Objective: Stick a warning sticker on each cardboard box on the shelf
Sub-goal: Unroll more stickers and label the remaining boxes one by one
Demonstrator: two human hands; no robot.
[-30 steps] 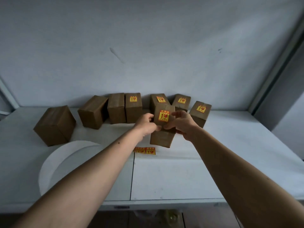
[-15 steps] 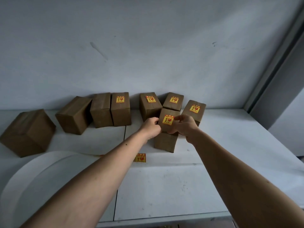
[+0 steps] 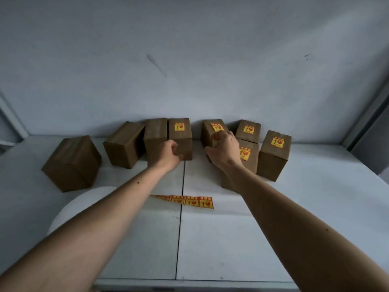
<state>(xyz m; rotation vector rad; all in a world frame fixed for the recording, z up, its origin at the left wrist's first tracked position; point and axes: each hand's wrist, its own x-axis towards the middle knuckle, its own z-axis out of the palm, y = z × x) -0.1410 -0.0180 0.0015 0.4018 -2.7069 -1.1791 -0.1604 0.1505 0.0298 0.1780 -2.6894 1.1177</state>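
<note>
Several brown cardboard boxes stand along the back wall of the white shelf (image 3: 231,239). Three on the left carry no sticker: one box (image 3: 71,163), a second (image 3: 123,144) and a third (image 3: 154,133). The rest show yellow-and-red warning stickers, among them a box (image 3: 180,133), a box (image 3: 212,129) and the front box (image 3: 249,157). My left hand (image 3: 166,154) hovers with loosely curled fingers before the third and fourth boxes, holding nothing. My right hand (image 3: 223,150) is loosely curled in front of the stickered boxes. A strip of stickers (image 3: 189,201) lies between my forearms.
A white round sheet (image 3: 69,211) lies on the shelf under my left forearm. A grey upright post (image 3: 368,114) bounds the shelf at the right. A seam (image 3: 179,239) runs front to back down the shelf's middle.
Both hands let go of the stickered box, which now stands on the shelf right of centre. My left hand has moved left towards the unstickered boxes; my right hand has come off the box.
</note>
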